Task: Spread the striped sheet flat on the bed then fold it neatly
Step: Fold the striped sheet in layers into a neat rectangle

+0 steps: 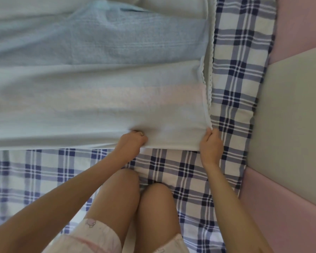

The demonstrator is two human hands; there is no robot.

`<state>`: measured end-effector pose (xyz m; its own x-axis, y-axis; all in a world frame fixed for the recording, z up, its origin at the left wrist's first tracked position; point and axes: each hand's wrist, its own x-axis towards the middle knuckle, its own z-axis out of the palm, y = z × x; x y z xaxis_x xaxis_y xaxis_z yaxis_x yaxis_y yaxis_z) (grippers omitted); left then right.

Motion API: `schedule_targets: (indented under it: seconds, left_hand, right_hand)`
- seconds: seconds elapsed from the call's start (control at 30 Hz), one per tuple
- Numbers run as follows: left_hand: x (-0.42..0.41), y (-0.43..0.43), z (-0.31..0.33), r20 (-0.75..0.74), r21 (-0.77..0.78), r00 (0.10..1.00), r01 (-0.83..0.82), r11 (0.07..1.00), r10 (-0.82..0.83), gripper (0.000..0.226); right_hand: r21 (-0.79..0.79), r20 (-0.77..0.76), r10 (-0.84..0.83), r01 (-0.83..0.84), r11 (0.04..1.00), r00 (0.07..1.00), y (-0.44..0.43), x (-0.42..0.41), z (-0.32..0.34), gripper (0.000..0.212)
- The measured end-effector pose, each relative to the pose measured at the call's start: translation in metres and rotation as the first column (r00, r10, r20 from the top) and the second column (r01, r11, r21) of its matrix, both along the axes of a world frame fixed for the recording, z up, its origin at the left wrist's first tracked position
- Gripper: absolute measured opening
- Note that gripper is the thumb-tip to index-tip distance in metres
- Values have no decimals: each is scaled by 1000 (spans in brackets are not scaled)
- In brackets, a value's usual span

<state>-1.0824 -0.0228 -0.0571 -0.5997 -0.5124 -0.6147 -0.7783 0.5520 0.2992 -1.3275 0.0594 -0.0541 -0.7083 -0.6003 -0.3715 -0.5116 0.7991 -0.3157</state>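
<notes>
The striped sheet (98, 99) is lying across the far and left part of the bed, on top of a blue-and-white plaid bed cover (232, 79). Its broad bands are running left to right: pale blue farther off, then white, a faint pink band, and white again at the near hem. A narrow white lace trim (209, 83) is running along its right edge, with a second layer of the trim showing just beside it farther up. Folds are wrinkling the far part, which is blurred.

Both of the person's hands are working at the near hem. The right hand (211, 145) is pinching the sheet's near right corner, thumb and fingers closed on the fabric. The left hand (132, 143) is gripping the same hem a little to the left, fingers curled into the cloth, and one ring (140, 133) is showing on a finger. The stretch of hem between the two hands is lying taut and straight.

The person is kneeling on the plaid cover, two bare knees (120, 189) sitting just near of the hem, between the forearms. Pale pink shorts (91, 232) with a small printed figure are showing at the near edge.

Three padded wall panels are bordering the bed on the right: a pink one (299, 24) far, a grey one (290, 106) in the middle, another pink one (290, 207) near.
</notes>
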Motion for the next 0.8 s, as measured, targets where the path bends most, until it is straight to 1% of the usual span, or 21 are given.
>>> schedule_targets:
  seconds: [0.03, 0.07, 0.13, 0.2, 0.27, 0.3, 0.33, 0.37, 0.4, 0.43, 0.47, 0.5, 0.53, 0.57, 0.6, 0.63, 0.67, 0.7, 0.73, 0.77, 0.8]
  left_hand:
    - [-2, 1, -2, 66, 44, 998, 4, 999, -7, 33]
    - [-5, -1, -3, 92, 76, 996, -5, 997, -2, 33]
    - [-3, -2, -7, 68, 151, 997, -46, 988, 36, 27]
    - [5, -5, 0, 19, 276, 990, -138, 951, 138, 19]
    - [15, -7, 16, -46, 313, 969, -216, 925, 242, 22]
    - [20, -11, 24, -91, 258, 957, -244, 935, 275, 25]
    - [26, -16, 32, -146, 164, 941, -280, 946, 304, 28]
    - [31, -26, 38, -197, 57, 925, -320, 946, 325, 31]
    - [36, -39, 42, -219, -40, 920, -343, 939, 327, 36]
    - [43, -54, 44, -187, -101, 929, -341, 935, 319, 42]
    - [50, -67, 42, -118, -121, 949, -306, 944, 292, 49]
    - [59, -76, 35, -21, -127, 978, -211, 969, 210, 58]
    - [66, -82, 28, 58, -124, 994, -86, 989, 94, 68]
    - [73, -87, 17, 69, -143, 998, 26, 989, -16, 77]
    - [80, -90, 7, 47, -182, 993, 117, 976, -110, 83]
    - [85, -99, 1, 26, -219, 985, 170, 961, -168, 86]
    - [87, -112, -5, 8, -275, 983, 178, 945, -183, 86]
    - [87, -131, -10, -4, -324, 989, 138, 936, -148, 85]
    - [89, -148, -17, -18, -344, 997, 60, 937, -71, 84]
    - [88, -165, -17, -24, -354, 999, -41, 934, 35, 83]
    - [89, -176, -17, 0, -337, 989, -141, 931, 150, 82]
  right_hand:
    - [39, 26, -3, 2, 999, 1000, 3, 3, -1, 31]
    - [62, 55, -14, 11, 998, 998, 3, 3, -3, 30]
    - [76, 117, -25, 16, 997, 993, 2, 2, -3, 26]
    - [84, 192, -37, 21, 996, 981, -4, -3, 4, 22]
    - [117, 264, -94, 65, 991, 960, -10, -8, 14, 23]
    - [141, 289, -117, 79, 987, 950, -14, -7, 21, 28]
    - [150, 284, -120, 80, 985, 951, -19, -6, 27, 35]
    - [121, 232, -76, 49, 991, 970, -27, -5, 32, 42]
    - [60, 150, 39, -48, 997, 988, -39, -1, 35, 48]
    - [-15, 72, 208, -207, 978, 976, -54, 6, 37, 52]
    - [-78, 19, 408, -406, 911, 913, -67, 16, 39, 55]
    - [-116, -10, 629, -626, 771, 777, -79, 29, 40, 57]
    - [-134, -46, 836, -832, 538, 547, -86, 45, 34, 60]
    - [-150, -95, 963, -960, 238, 253, -92, 62, 29, 62]
    - [-120, -138, 988, -990, -79, -62, -94, 77, 22, 62]
    - [-39, -151, 928, -936, -350, -341, -97, 89, 9, 60]
    - [79, -152, 851, -864, -496, -503, -104, 96, -6, 57]
    - [123, -160, 812, -828, -547, -561, -115, 99, -18, 51]
    - [110, -199, 852, -875, -472, -484, -127, 102, -26, 48]
    - [133, -251, 917, -949, -286, -312, -144, 94, -31, 49]
    - [188, -228, 971, -982, -20, -64, -161, 84, -32, 53]
